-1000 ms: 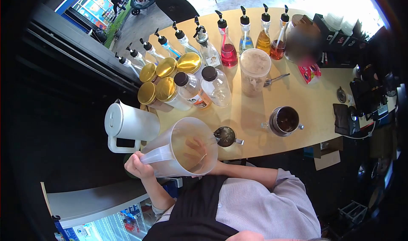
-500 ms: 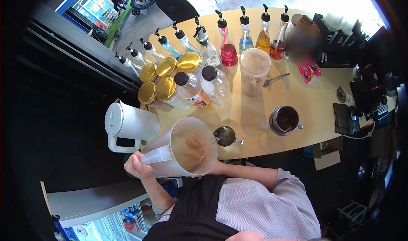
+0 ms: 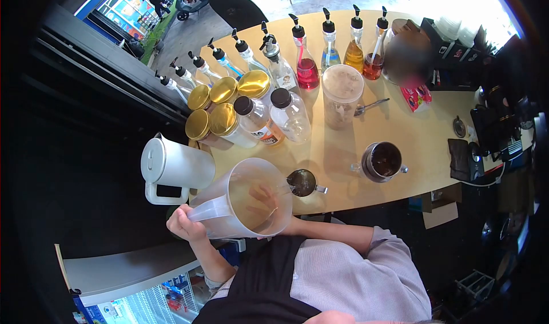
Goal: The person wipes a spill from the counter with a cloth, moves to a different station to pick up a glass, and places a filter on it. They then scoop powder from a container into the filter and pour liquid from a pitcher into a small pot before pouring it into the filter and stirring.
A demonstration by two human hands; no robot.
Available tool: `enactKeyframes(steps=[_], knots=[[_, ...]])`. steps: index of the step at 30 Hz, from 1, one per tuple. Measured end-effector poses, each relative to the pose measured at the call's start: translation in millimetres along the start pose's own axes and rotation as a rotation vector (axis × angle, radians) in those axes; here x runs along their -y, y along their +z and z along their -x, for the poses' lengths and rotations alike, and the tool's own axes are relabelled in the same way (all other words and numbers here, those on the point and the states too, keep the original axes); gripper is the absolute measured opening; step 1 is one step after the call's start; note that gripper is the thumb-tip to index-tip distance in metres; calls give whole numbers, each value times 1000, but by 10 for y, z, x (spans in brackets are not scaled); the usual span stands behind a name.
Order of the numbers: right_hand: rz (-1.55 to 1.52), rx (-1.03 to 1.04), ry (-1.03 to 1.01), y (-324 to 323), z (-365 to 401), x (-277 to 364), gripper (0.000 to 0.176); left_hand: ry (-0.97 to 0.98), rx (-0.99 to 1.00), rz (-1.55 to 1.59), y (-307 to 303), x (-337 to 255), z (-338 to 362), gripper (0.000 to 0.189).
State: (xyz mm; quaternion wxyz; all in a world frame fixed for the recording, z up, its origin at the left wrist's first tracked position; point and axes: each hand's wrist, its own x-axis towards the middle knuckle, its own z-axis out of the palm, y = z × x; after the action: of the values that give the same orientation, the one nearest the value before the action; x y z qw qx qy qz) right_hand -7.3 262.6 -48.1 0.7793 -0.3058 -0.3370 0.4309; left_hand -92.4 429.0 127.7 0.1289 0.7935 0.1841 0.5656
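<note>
My left hand (image 3: 186, 223) is wrapped around the handle of a large translucent plastic pitcher (image 3: 209, 224), tilted so that its round mouth faces me. My right forearm passes behind the pitcher. Blurred through the cloudy wall, my right hand (image 3: 264, 201) spreads its fingers against the pitcher's far side, and its palm is hidden. No contents can be made out inside. Just right of the rim, a small metal cup with dark liquid (image 3: 303, 183) stands on the table. A white lidded jug (image 3: 177, 169) is left of the pitcher.
Pump-top bottles (image 3: 307, 72) curve along the back of the wooden table (image 3: 429, 146). Gold-lidded jars (image 3: 224, 118), two black-capped bottles (image 3: 290, 115) and a clear lidded tub (image 3: 342, 98) stand before them. A metal pot (image 3: 384, 163) sits to the right, a spoon (image 3: 372, 107) behind it.
</note>
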Motion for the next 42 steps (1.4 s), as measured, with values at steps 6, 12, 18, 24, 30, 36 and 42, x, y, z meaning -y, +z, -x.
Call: enactKeyframes(steps=[6, 12, 18, 24, 30, 36, 42], knots=[[17, 6, -43, -27, -9, -99, 139, -79, 38, 20, -4, -115, -52, 43], [-43, 6, -26, 4, -10, -32, 139, -77, 50, 8, -10, -103, -54, 43], [-73, -6, -25, 13, 9, -47, 139, 24, 28, -50, -7, 39, 14, 43], [-57, -12, -6, 21, 7, -27, 140, 74, 44, -91, -29, 48, 17, 43], [-70, 11, -20, 22, -9, 8, 139, 93, 25, -71, -21, 51, 15, 43], [49, 8, -83, -7, 18, -43, 139, 134, 32, -92, -32, 48, 15, 44], [-76, 13, 24, 6, 48, 20, 140, 138, 45, -103, -35, 52, 31, 44]])
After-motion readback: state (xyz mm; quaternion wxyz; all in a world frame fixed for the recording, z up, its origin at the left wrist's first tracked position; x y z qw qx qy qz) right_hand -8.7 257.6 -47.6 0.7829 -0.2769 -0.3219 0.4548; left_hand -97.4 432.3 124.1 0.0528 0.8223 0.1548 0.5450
